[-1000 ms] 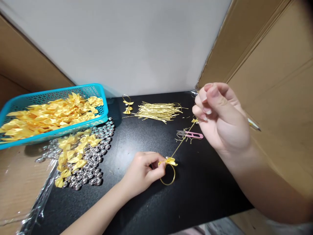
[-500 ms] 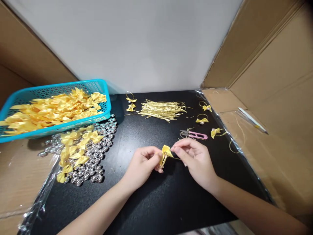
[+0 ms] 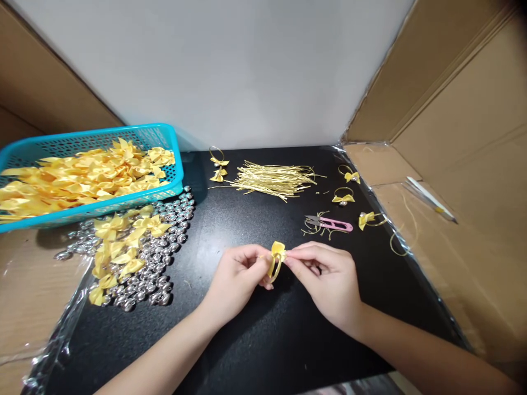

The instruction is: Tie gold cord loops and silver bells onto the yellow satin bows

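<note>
Fingers of the left hand (image 3: 242, 277) are pinched narrow on a glossy yellow ribbon bow (image 3: 278, 248) with a thin gold loop (image 3: 277, 271) hanging below it. Bow is held just above the black speckled tabletop (image 3: 263, 351), front centre, between both hands. Thumb and index of the right hand (image 3: 331, 277) are closed on the bow's right side; exact bit gripped is hidden by fingertips.

Beyond the right hand, pink-handled metal thread snips (image 3: 335, 224) are laid over short gold cord scraps, blades pointed left. Further back, a flat bundle of cut gold cords (image 3: 272, 180) is piled crosswise. To its right, three yellow bow-and-loop pieces with silver beads (image 3: 343, 198) are spread near the table edge; rightmost loop is crossed over that edge. Left of the bundle, two more bow pieces (image 3: 219, 174) are set close together.

On the left, shiny silver round beads (image 3: 158, 299) are scattered, partly covered by loose yellow bows (image 3: 134, 266). Behind them, a turquoise perforated plastic basket (image 3: 123, 204) is filled with yellow bows. Far right, a slim white pointed tool (image 3: 430, 198) is rested on brown cardboard (image 3: 444, 263).
</note>
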Demonstrator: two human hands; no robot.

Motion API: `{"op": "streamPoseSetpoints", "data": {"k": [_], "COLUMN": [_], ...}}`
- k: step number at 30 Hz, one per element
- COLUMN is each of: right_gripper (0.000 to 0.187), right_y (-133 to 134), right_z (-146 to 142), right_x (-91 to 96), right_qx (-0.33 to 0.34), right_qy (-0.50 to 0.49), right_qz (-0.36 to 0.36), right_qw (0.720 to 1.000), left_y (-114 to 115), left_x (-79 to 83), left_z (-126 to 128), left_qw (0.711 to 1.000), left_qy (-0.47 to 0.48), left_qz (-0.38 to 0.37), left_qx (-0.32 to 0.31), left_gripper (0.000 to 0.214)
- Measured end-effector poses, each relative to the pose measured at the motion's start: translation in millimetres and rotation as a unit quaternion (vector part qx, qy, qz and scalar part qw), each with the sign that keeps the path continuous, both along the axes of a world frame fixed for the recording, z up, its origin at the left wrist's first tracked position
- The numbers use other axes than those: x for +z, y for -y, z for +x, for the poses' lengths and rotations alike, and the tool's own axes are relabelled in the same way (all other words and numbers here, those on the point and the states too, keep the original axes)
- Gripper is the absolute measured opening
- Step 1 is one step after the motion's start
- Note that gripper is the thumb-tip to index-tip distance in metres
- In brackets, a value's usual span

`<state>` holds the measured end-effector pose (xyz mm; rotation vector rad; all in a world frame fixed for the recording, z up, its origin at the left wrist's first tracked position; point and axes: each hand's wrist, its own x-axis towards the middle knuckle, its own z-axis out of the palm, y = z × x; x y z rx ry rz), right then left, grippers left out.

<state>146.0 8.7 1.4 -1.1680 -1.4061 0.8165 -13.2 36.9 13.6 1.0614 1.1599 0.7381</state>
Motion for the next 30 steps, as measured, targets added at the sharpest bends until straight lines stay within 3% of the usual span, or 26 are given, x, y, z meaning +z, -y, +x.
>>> {"op": "streamPoseSetpoints", "data": {"k": [6, 22, 30], "right_gripper": [0.008, 0.008, 0.003], "right_y": [6, 4, 9], "right_z": [-6, -6, -10], "right_x": [-8.3, -9.3, -14.4], "right_qx": [0.004, -0.002, -0.006], "right_qy": [-0.122, -0.162, -0.211], "right_qz": [-0.095, -0.114, -0.168], "right_qw": [0.988, 0.980, 0.963], "left_y": [3, 4, 3], "left_x": [-3.7, -14.9, -13.6], "left_z": [-1, -1, -1], "left_qw": [0.999, 0.990, 0.996], "left_qy": [0.031, 0.119, 0.064], "left_qz": [0.003, -0.081, -0.050], "left_qx": [0.014, 0.008, 0.024], "left_gripper": [0.017, 0.034, 0.025]}}
